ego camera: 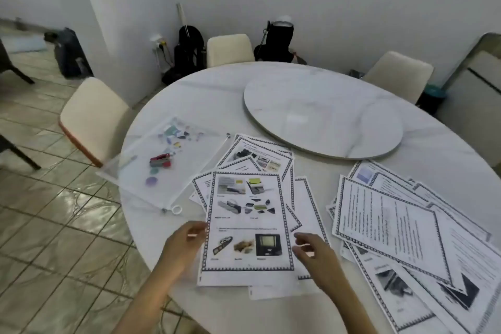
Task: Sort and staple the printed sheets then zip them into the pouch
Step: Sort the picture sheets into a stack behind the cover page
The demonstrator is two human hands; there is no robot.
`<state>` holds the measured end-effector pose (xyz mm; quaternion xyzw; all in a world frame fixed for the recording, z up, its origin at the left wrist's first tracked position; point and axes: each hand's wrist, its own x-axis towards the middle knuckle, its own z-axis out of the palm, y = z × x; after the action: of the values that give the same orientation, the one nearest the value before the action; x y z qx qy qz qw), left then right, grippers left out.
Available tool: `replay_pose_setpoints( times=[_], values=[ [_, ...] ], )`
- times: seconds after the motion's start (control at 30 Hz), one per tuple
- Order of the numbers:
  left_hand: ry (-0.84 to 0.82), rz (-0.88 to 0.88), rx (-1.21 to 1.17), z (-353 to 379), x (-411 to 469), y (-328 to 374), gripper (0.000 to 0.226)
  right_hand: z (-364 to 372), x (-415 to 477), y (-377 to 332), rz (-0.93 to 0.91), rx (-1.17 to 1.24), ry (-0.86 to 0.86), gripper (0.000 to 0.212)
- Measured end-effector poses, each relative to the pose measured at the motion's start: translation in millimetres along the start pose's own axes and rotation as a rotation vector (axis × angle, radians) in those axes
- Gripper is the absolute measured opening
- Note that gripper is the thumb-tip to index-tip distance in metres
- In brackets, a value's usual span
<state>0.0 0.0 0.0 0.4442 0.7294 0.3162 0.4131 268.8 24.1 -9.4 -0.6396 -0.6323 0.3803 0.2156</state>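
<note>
Presently, scene: a person sits at a round white marble table [189, 95] with a raised turntable [322, 114] at its middle.
Left hand: the left hand [180, 247] sits at the left edge of the top sheet, fingers loosely curled and slightly apart; whether the fingertips touch the paper edge cannot be told.
Right hand: the right hand [315, 255] is at the sheet's right edge, fingers spread and bent, clamped on nothing visible.
Top sheet: the top sheet [248, 225] lies flat between both hands, bordered, with photo prints in 3 rows.
Middle pile: the fanned pile of printed sheets [257, 160] lies under and beyond the top sheet, near the table's front.
Right pile: a second pile [406, 225] of mostly text pages is spread to the right, apart from the first.
Pouch: a clear zip pouch [141, 187] lies flat to the left of the sheets, its ring pull [176, 209] at the near corner.
Stapler: a small red stapler [160, 161] rests at the pouch; on it or inside, cannot tell.
Surroundings: 3 cream chairs [93, 116] stand round the table on a tiled floor.
</note>
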Motion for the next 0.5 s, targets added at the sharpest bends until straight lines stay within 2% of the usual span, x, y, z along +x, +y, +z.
replay_pose_setpoints(
  times=[0.03,0.2,0.33,0.5],
  values=[
    [-0.005,-0.006,0.021,-0.7,9.7,-2.6,0.014,4.8,9.9,0.3,-0.004,-0.012,0.014,0.03],
    [-0.102,-0.135,0.106,2.0,33.8,-15.1,0.04,25.7,34.8,-0.4,0.117,-0.105,0.039,0.038],
    [-0.146,-0.217,0.058,4.4,45.4,-19.6,0.051,41.1,41.2,0.3,0.209,-0.151,0.044,0.043],
    [-0.141,-0.26,-0.02,9.2,56.7,-23.5,0.055,63.8,38.5,-3.6,0.235,-0.245,0.072,0.047]
  ],
)
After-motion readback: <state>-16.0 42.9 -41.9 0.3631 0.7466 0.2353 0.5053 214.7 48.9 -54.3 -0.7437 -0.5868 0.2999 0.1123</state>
